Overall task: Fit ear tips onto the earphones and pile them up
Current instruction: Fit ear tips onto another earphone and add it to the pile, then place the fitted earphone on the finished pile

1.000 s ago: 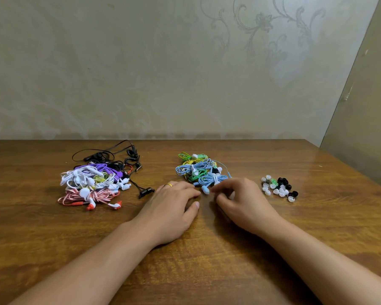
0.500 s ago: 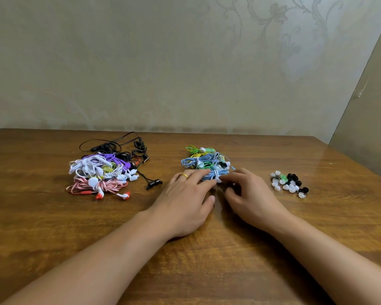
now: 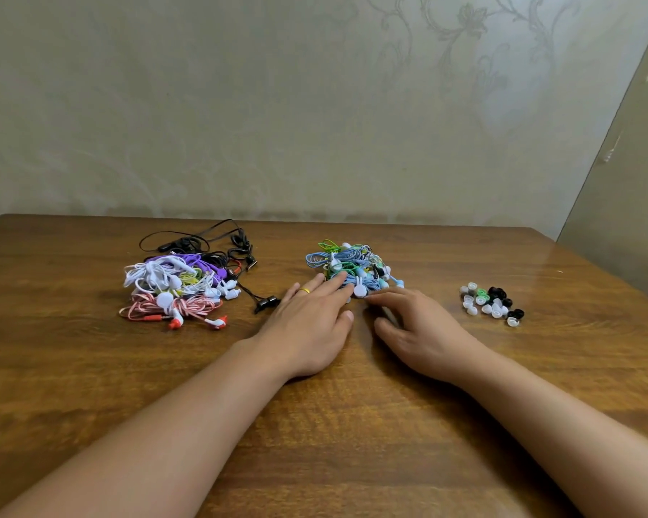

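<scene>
A pile of blue and green earphones lies at the table's middle. My left hand, a yellow ring on one finger, lies flat with straight fingers whose tips touch the pile's near edge. My right hand rests beside it, its fingertips reaching the pile by a white earbud; the fingers are loosely bent and hold nothing I can see. A second pile of white, purple, pink and black earphones sits to the left. Loose ear tips, white, black and green, lie to the right.
The wooden table runs to a wall at the back. Its right edge lies beyond the ear tips. A black earphone plug lies between the left pile and my left hand.
Both hands have slid forward to the middle pile's near edge. My right hand has gone from a pinch at the pile to looser fingers. The camera has tilted up slightly.
</scene>
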